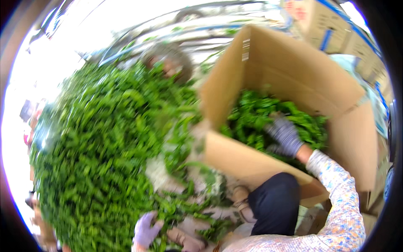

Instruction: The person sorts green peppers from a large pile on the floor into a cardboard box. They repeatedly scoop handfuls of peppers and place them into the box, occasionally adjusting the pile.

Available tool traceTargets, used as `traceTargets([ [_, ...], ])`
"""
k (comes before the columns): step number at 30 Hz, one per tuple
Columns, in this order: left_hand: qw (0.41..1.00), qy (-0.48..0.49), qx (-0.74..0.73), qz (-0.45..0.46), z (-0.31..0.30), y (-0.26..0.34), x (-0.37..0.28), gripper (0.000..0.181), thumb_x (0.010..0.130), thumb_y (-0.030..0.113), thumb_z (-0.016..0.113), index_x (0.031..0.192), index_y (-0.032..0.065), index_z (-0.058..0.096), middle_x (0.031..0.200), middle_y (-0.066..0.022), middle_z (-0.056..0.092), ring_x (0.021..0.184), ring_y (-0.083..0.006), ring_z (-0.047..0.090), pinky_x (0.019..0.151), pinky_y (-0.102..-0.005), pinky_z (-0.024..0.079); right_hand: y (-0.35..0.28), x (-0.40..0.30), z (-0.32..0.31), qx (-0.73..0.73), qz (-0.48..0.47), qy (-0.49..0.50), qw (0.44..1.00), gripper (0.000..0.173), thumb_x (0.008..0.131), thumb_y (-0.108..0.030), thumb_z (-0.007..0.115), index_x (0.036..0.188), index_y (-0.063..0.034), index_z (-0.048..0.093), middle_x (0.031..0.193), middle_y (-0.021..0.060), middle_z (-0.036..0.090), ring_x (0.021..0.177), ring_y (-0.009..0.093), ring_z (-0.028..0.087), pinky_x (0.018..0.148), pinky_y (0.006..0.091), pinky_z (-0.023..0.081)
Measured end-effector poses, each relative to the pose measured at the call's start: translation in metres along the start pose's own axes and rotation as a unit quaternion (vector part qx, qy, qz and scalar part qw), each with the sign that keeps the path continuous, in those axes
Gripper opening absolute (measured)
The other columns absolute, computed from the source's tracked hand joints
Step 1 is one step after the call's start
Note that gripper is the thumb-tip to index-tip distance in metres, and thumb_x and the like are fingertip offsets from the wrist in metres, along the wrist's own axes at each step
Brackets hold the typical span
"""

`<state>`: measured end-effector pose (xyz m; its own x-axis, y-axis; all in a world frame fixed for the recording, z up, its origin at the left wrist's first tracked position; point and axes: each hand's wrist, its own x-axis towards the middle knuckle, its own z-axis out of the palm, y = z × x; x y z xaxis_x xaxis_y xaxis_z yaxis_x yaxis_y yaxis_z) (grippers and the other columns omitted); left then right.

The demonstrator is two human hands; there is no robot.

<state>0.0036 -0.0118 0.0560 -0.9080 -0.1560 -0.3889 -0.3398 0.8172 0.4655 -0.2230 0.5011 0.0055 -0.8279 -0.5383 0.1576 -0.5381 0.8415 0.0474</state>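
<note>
My right hand (285, 134), in a grey-purple striped knit glove, reaches into an open cardboard box (252, 160). It rests on long green vegetables (252, 104), probably chili peppers, in the lower part of the box. Its fingertips are blurred and partly hidden among them. My left hand (146, 230), in a pale lavender glove, is low at the edge of a large heap of the same green vegetables (104, 148). Its thumb and fingers are apart, and nothing shows between them.
My bent knee (275, 201) is against the box's near side. My shoes (241, 195) stand among scattered vegetables on the pale ground (167, 176). A person's head (170, 60) shows blurred beyond the heap. Cartons with blue straps (330, 28) are stacked at back right.
</note>
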Motion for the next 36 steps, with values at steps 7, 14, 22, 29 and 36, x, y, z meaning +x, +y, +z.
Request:
traceTargets([
  [7,0.995,0.068,-0.059,-0.049,-0.006,-0.017,0.003,0.042,0.075,0.020,0.072,0.111,0.0004,0.059,0.093,-0.0140,0.064,0.081,-0.0241,0.063,0.072,-0.0320,0.050,0.032,0.095,0.066,0.133,0.337,-0.117,0.925,0.094,0.075,-0.061,0.058,0.145,-0.0134,0.019,0.146,0.0216,0.023,0.135,0.037,0.023,0.108,0.0447,0.024],
  [14,0.953,0.038,-0.261,-0.149,0.010,-0.074,-0.003,0.042,0.079,0.015,0.071,0.113,-0.0028,0.057,0.097,-0.0101,0.064,0.084,-0.0151,0.061,0.073,-0.0273,0.050,0.022,0.020,0.032,0.133,0.140,-0.096,0.976,0.063,0.080,-0.025,0.063,0.135,-0.0049,0.038,0.136,0.0201,0.041,0.123,0.034,0.042,0.103,0.0384,0.033],
  [22,0.889,-0.181,-0.316,-0.278,0.099,-0.105,0.099,0.039,0.084,0.023,0.062,0.114,-0.0009,0.057,0.096,-0.0085,0.064,0.080,-0.0145,0.062,0.063,-0.0288,0.049,-0.156,0.122,-0.105,0.260,-0.185,0.050,0.947,0.031,0.073,-0.011,0.064,0.103,-0.0065,0.060,0.104,0.0113,0.062,0.092,0.029,0.061,0.081,0.0368,0.050],
  [29,0.914,-0.017,-0.345,-0.215,0.233,-0.169,0.218,0.056,0.074,0.020,0.074,0.116,-0.0087,0.051,0.096,-0.0143,0.063,0.084,-0.0227,0.062,0.073,-0.0334,0.051,-0.279,0.323,0.057,0.017,-0.104,-0.220,0.970,0.036,0.073,-0.014,0.060,0.108,-0.0068,0.061,0.103,0.0145,0.064,0.096,0.029,0.062,0.077,0.0403,0.051],
  [36,0.862,0.123,-0.410,-0.271,0.250,-0.104,0.254,0.079,0.062,0.018,0.083,0.122,-0.0136,0.042,0.116,-0.0241,0.056,0.103,-0.0275,0.056,0.088,-0.0344,0.045,-0.243,0.378,0.209,-0.151,-0.184,-0.253,0.938,0.060,0.077,-0.021,0.065,0.132,-0.0132,0.043,0.133,0.0114,0.047,0.123,0.029,0.044,0.095,0.0407,0.039],
])
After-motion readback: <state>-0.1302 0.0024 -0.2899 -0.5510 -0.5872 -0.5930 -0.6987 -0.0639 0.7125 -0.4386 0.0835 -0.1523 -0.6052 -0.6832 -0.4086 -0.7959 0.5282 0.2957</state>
